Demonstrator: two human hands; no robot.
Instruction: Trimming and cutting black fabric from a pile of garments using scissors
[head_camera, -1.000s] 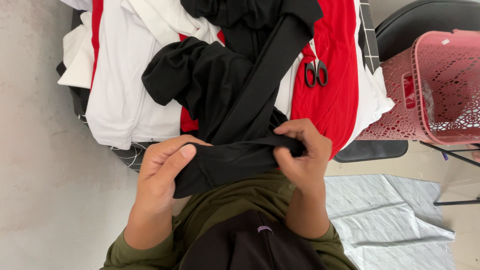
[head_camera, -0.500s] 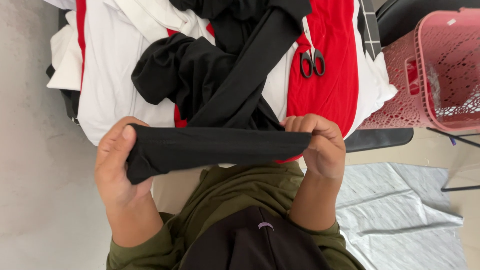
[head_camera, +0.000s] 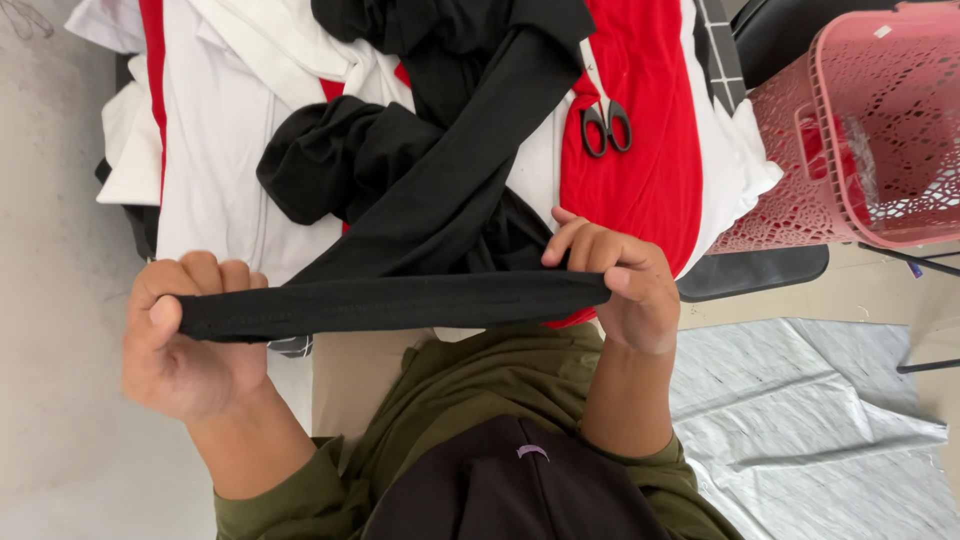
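stretching a black cloth strip (head_camera: 390, 303) in clenched fingers (head_camera: 215, 275) over piled garments (head_camera: 640, 150), pink basket (head_camera: 880, 130) beside, grey floor (head_camera: 50, 300).

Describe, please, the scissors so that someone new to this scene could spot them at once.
Start at the pile of white, red and black garments beside the pink lattice basket. On the pile's red cloth, near the basket, lie the scissors. Their black loop handles and pale blades make them the only hard tool among the cloth.

One head-worn camera looks steeply down, close over the hands and lap.
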